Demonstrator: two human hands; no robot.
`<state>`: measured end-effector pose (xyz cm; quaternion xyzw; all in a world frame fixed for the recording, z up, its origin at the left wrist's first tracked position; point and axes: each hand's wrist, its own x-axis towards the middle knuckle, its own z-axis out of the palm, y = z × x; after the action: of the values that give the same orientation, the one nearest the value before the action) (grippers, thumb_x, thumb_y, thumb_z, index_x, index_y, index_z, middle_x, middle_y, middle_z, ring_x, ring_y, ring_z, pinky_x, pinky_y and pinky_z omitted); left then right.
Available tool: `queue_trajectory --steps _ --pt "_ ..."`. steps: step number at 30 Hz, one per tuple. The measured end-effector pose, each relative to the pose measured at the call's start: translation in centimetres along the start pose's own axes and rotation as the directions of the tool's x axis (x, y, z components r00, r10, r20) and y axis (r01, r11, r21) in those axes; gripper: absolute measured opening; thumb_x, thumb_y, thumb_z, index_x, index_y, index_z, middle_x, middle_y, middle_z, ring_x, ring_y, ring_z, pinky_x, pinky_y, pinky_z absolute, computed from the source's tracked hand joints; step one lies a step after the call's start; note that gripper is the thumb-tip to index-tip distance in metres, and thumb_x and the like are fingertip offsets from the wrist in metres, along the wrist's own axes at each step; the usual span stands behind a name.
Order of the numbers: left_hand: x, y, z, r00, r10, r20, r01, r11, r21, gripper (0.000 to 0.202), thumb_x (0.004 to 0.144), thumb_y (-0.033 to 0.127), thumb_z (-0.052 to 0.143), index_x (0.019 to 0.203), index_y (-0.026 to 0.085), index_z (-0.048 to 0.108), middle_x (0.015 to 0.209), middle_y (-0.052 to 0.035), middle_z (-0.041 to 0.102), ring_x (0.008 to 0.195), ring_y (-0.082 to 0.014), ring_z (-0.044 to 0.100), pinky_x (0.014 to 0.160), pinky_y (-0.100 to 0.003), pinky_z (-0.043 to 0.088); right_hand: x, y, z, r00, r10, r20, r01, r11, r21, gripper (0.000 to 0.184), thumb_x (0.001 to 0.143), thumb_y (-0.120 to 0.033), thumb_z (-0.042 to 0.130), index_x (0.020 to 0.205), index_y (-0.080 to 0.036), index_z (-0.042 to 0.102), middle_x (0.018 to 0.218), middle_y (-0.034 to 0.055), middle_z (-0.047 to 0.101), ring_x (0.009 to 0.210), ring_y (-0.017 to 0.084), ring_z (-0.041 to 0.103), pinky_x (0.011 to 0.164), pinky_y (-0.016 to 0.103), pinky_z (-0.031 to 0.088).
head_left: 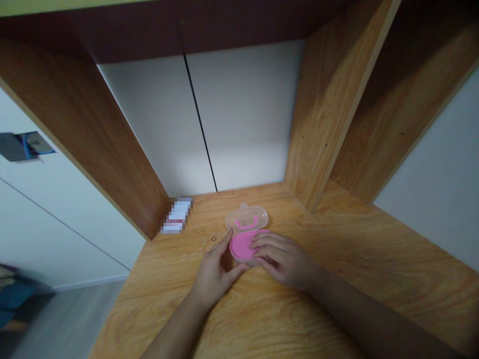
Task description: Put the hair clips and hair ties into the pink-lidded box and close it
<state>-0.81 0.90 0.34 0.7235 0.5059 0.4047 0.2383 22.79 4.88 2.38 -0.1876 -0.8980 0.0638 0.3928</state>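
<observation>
Well, from where I'm standing, both hands are close together on a small hinged plastic case (245,227) lying flat near the back of the wooden bench (262,319). Its clear half (247,217) sits furthest from the person, and a pink curved piece shows through it; the pink half (241,246) sits nearest. The left hand (217,269) has its forefinger at the far left rim of the pink half and its thumb reaching to the near edge, so that half sits between them. The right hand (284,262) lays its fingers over the pink half from the other side (whether they grip or only rest, I can't tell). To the left lies a row of tiny rings (204,248), one darker than the others, and further back in the corner sits a pixelated, unreadable white packet (177,215). Wooden uprights (322,104) rise on either side, in front of a white wall panel (243,114) with a black seam.
</observation>
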Motion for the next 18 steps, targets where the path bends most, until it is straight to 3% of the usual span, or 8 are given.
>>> queue_trajectory --steps 9,18 --pt "0.03 -0.02 -0.22 0.995 0.097 0.017 -0.098 0.990 0.098 0.078 0.083 0.043 0.075 0.151 0.026 0.040 0.133 -0.0118 0.066 0.116 -0.0281 0.065 0.102 -0.044 0.052 0.22 -0.31 -0.38 1.000 -0.008 0.029 0.009 1.000 -0.030 0.012 0.093 -0.019 0.058 0.101 -0.022 0.065 0.107 0.0075 0.074 0.103 0.020 0.068 0.097 0.039 0.054" --pt "-0.16 0.03 -0.23 0.984 0.165 0.069 -0.177 0.958 0.227 0.074 0.091 0.039 0.067 0.155 0.028 0.031 0.133 -0.0124 0.066 0.118 -0.0280 0.064 0.101 -0.048 0.052 0.25 -0.63 -0.36 0.997 -0.002 0.072 0.007 0.998 -0.062 0.009 0.093 -0.025 0.062 0.095 -0.021 0.069 0.117 0.0072 0.074 0.109 0.020 0.069 0.097 0.037 0.055"
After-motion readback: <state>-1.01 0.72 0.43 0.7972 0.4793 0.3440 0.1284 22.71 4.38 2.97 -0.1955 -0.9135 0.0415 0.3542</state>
